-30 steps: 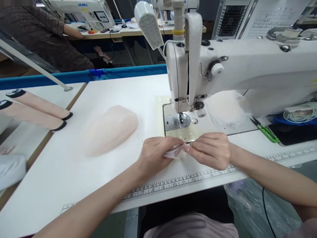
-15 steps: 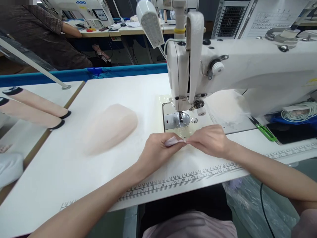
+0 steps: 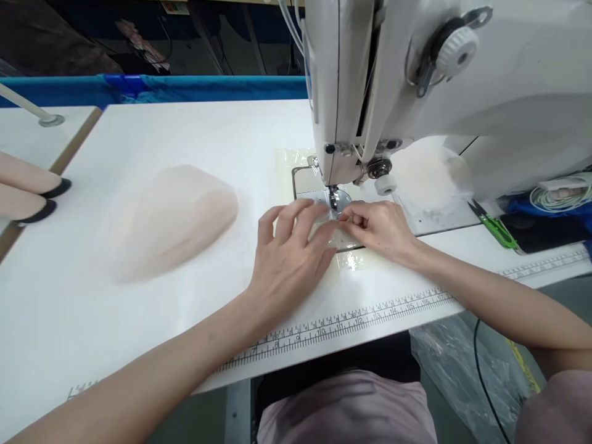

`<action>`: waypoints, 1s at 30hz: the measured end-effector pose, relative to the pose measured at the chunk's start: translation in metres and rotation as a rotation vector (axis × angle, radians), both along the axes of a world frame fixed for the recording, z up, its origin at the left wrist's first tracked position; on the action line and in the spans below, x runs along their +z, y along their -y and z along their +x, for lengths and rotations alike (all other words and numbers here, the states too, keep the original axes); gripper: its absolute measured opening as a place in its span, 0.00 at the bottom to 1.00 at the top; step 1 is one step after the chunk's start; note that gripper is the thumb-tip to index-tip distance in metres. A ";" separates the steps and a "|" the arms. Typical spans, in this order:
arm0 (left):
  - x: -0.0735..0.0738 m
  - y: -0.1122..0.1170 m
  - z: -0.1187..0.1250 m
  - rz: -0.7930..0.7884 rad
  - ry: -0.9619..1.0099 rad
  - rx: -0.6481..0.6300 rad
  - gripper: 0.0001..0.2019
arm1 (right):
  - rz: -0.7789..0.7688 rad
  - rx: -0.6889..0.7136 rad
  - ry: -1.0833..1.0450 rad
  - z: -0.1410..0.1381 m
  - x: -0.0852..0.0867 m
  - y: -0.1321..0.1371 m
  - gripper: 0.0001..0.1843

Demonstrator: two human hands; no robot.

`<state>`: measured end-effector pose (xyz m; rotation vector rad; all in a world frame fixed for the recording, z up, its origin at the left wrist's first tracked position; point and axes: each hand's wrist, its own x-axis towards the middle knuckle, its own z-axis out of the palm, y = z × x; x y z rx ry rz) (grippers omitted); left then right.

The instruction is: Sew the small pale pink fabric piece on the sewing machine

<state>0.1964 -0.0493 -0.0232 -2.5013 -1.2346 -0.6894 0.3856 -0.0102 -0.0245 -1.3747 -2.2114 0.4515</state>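
The sewing machine's presser foot [image 3: 333, 196] stands above the metal needle plate [image 3: 303, 179]. Just left of the foot, my left hand [image 3: 291, 253] rests palm down with its fingers bent and spread, the fingertips reaching over the plate. On the right side of the foot, my right hand [image 3: 382, 229] is closed in a pinch at the edge of a small pale fabric piece, mostly hidden by my fingers. A sheer beige fabric piece [image 3: 180, 216] lies flat on the white table to the left.
Beneath the machine arm [image 3: 499, 74] lies another stack of pale sheer fabric [image 3: 430, 176]. Green thread snips [image 3: 497, 231] sit at the right. Two beige rolls with black ends [image 3: 32, 179] lie at the left. A printed ruler [image 3: 333, 332] runs along the front edge.
Both hands have moved from in front of the machine to the presser foot, carrying the small pale fabric piece. My left fingers have spread out. The view has moved closer and tilted down.
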 end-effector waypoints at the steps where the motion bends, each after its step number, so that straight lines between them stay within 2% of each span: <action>1: 0.000 0.001 0.000 0.035 -0.045 -0.036 0.11 | 0.005 -0.006 0.005 0.000 0.000 0.000 0.06; 4: 0.000 0.005 0.000 0.086 -0.127 -0.108 0.09 | 0.035 -0.015 0.016 0.000 -0.002 -0.001 0.06; 8: 0.002 0.004 0.000 0.023 -0.128 -0.132 0.11 | 0.095 -0.035 0.058 0.002 -0.005 -0.003 0.06; 11: 0.001 0.001 -0.001 -0.012 -0.095 -0.147 0.12 | 0.235 -0.014 0.124 0.005 -0.006 -0.001 0.10; 14: -0.001 -0.003 -0.002 -0.070 -0.049 -0.160 0.12 | 0.410 0.097 0.235 0.009 -0.007 0.005 0.15; 18: -0.004 -0.007 -0.003 -0.160 0.026 -0.183 0.13 | 0.550 0.146 0.390 0.012 -0.009 0.011 0.16; 24: -0.004 -0.013 -0.003 -0.163 0.036 -0.167 0.12 | 0.567 0.154 0.455 0.009 -0.009 0.008 0.18; 30: 0.000 -0.016 -0.001 -0.304 0.086 -0.118 0.13 | 0.546 0.136 0.487 0.008 -0.009 0.005 0.18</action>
